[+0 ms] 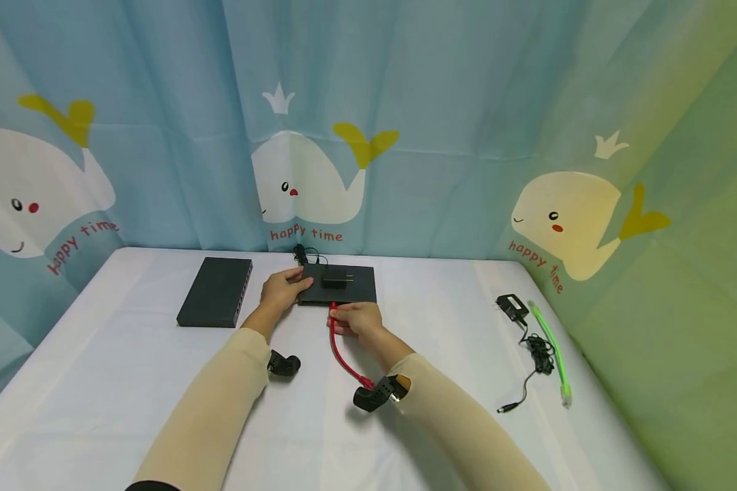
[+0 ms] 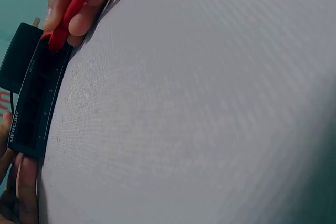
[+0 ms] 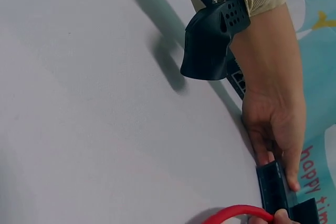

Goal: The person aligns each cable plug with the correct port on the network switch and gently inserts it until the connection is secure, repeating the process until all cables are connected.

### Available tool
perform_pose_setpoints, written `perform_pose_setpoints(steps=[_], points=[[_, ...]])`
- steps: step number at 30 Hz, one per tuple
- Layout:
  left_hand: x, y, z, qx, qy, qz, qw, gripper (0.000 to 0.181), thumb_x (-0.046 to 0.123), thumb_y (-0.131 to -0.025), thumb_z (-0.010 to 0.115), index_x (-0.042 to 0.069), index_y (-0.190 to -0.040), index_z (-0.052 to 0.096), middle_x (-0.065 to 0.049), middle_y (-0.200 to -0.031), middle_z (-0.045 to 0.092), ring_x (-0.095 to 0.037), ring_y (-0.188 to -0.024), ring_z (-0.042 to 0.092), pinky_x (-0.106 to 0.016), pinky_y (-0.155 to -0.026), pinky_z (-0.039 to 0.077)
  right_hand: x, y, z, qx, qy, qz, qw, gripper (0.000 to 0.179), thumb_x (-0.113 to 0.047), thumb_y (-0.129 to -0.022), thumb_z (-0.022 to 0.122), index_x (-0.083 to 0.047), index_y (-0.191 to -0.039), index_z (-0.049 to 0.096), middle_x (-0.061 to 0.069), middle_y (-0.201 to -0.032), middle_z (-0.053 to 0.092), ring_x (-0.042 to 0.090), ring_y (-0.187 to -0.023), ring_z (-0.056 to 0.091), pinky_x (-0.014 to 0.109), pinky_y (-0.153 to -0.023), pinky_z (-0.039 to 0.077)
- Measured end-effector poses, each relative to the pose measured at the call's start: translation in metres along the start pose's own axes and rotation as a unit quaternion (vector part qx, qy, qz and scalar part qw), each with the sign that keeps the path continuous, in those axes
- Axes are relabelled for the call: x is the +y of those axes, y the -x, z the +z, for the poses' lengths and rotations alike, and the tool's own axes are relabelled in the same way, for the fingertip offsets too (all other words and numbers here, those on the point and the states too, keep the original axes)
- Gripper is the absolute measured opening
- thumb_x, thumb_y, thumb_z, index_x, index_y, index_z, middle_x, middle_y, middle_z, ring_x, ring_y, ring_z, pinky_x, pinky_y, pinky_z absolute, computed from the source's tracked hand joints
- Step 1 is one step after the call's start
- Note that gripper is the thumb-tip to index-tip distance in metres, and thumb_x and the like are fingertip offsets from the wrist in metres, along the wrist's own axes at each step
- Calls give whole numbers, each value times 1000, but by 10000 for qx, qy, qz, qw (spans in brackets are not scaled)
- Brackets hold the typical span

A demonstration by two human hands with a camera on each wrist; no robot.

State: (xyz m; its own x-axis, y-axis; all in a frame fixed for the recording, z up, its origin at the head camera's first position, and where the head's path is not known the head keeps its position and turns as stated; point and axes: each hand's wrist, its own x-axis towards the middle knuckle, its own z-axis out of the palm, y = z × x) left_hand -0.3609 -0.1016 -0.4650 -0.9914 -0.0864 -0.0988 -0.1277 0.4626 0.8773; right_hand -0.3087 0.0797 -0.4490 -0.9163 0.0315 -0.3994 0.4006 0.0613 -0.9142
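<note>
A small black network switch [image 1: 364, 285], marked MERCURY in the left wrist view, lies at the back middle of the table with a black power plug [image 1: 334, 277] on top. My left hand [image 1: 279, 290] grips the switch's left end, thumb above and fingers lower down. Between thumb and fingers, my right hand [image 1: 359, 319] pinches the end of a red network cable [image 1: 339, 354]. That cable's connector [image 2: 59, 38] is right at the port nearest the right end of the row. From there the cable curves toward the right wrist's camera, its other end loose.
To the left lies a larger black box [image 1: 213, 293] with ports along its side. A black power adapter [image 1: 512, 307] with a bundled cord [image 1: 540, 353] and a green network cable [image 1: 553, 348] lie at the right. Curtains [image 1: 442, 136] hang behind the table [image 1: 442, 327].
</note>
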Motion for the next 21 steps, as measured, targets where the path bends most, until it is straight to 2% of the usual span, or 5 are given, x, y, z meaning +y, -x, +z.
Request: perform_pose_setpoints(steps=[10, 14, 17, 21], points=[[-4, -2, 1, -8, -26, -13, 10000, 56, 38, -92, 70, 21, -143, 55, -7, -137, 61, -6, -66, 62, -20, -65, 54, -3, 6, -8, -336, 126, -2, 9994, 25, 0, -87, 73, 8, -110, 70, 10, -82, 74, 10, -59, 67, 24, -59, 60], [-4, -3, 1, -5, -16, 20, 10000, 56, 38, -92, 70, 20, -143, 55, -7, -137, 61, -5, -65, 61, -20, -64, 55, -9, 11, -13, -355, 171, -149, 9991, 24, 2, -86, 72, 11, -109, 69, 15, -84, 74, 13, -63, 69, 24, -59, 60], [-4, -3, 1, -26, -12, 34, 10000, 56, 38, -92, 70, 20, -143, 54, -7, -137, 60, -5, -67, 62, -20, -65, 55, -16, 11, -20, -338, 264, -255, 9988, 24, 2, -87, 72, 11, -109, 69, 20, -89, 74, 15, -67, 71, 22, -59, 59], [-3, -2, 0, -44, -21, 35, 10000, 56, 37, -93, 69, 20, -144, 54, -7, -138, 60, -11, -74, 65, -22, -68, 56, -32, 6, -35, -267, 219, -357, 9988, 27, 1, -88, 71, 12, -112, 67, 16, -89, 75, 14, -67, 72, 22, -61, 60]])
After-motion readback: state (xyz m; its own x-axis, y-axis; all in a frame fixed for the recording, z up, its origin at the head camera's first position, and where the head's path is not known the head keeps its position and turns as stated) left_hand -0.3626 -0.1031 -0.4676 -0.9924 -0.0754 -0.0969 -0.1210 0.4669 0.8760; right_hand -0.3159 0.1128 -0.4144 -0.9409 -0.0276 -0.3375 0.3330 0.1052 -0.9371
